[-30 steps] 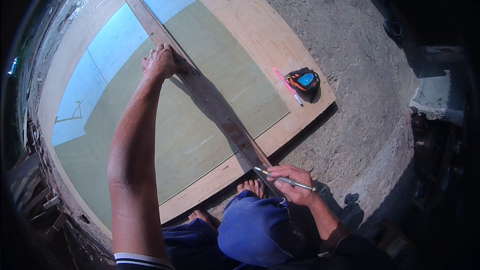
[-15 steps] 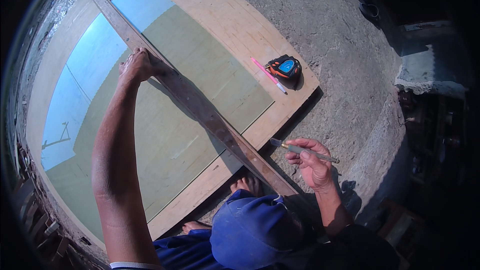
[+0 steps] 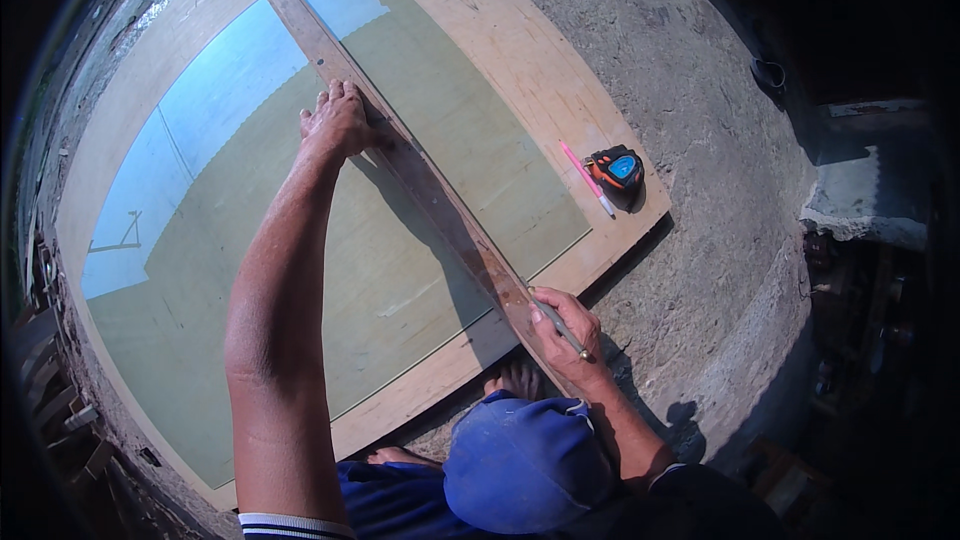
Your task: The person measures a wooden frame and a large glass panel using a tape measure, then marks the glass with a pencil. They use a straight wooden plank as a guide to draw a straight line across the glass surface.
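Note:
A large glass sheet [image 3: 430, 270] lies flat, its upper left part mirroring blue sky. Across it runs a long, narrow wooden straightedge [image 3: 425, 180], reaching past the sheet's near edge. My left hand [image 3: 338, 122] rests at the straightedge's left side, fingers spread and thumb toward the wood. Near the straightedge's lower end, my right hand [image 3: 570, 335] pinches a slim glass cutter [image 3: 560, 327] with a greenish handle and brass end. Its cutting head is hidden around the fingertips, so I cannot tell whether it touches the glass.
Under the glass is a plywood board [image 3: 560, 65]. On its right corner lie a pink pencil-like stick [image 3: 587, 180] and a black-and-orange tape measure [image 3: 617, 170]. Rough concrete [image 3: 700, 220] surrounds it. A blue cap [image 3: 525, 465] and bare feet [image 3: 515, 378] show at the near edge.
The right hand has brought the cutter left, from beside the board to the straightedge's right side. The left hand's fingers have spread from a bent grip. The whole view has shifted.

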A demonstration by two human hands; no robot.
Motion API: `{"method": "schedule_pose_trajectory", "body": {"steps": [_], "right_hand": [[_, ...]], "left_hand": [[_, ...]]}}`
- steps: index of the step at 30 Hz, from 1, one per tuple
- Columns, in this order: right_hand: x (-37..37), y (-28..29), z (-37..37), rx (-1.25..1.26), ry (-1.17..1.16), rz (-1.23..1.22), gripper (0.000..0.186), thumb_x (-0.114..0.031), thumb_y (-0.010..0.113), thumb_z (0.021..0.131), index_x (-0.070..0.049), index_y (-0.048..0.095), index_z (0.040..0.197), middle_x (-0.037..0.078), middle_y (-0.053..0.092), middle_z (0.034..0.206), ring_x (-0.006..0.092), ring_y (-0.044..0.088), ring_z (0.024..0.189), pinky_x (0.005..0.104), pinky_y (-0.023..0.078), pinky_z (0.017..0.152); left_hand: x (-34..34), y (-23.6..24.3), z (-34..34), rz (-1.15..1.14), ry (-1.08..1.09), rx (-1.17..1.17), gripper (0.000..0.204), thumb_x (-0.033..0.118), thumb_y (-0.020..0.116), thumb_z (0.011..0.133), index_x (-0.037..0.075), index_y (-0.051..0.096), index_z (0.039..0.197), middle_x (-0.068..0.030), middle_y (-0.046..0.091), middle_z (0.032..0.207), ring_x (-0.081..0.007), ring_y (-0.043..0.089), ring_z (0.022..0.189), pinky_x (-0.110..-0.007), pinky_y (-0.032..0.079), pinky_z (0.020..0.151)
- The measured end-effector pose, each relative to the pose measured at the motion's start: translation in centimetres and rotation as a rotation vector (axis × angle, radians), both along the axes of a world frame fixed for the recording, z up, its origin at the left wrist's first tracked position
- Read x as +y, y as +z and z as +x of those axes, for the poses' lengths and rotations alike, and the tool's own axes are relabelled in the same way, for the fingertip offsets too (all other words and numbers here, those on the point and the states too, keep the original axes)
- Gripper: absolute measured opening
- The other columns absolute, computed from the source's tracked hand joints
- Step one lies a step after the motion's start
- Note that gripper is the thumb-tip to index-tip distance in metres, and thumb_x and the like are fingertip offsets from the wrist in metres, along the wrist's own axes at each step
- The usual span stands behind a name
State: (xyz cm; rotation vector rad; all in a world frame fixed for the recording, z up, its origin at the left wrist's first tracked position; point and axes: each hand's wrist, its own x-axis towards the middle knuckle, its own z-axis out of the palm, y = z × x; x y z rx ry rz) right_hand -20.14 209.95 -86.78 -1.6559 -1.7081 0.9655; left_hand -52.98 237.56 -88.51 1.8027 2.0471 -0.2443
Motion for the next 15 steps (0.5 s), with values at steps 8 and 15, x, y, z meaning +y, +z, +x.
{"method": "schedule_pose_trajectory", "body": {"steps": [8,15], "right_hand": [[1.0,-0.7,-0.1,-0.037,0.078,0.015,0.023,-0.008,0.064,0.090,0.002,0.064,0.112,0.017,0.070,0.106,0.0300,0.071,0.094,0.0375,0.056,0.083],[1.1,-0.9,0.0,0.003,0.049,-0.081,0.025,-0.010,0.063,0.092,0.002,0.063,0.114,0.020,0.072,0.110,0.0304,0.072,0.098,0.0387,0.056,0.083]], "left_hand": [[-0.2,-0.3,-0.3,-0.033,0.029,-0.055,0.125,0.047,0.091,0.064,0.004,0.021,0.158,-0.0150,0.018,0.167,-0.0355,0.022,0.153,-0.062,0.024,0.119],[-0.2,-0.6,-0.5,-0.041,0.018,-0.052,0.122,0.047,0.088,0.067,0.004,0.020,0.159,-0.0161,0.017,0.167,-0.0345,0.019,0.154,-0.061,0.021,0.120]]}}
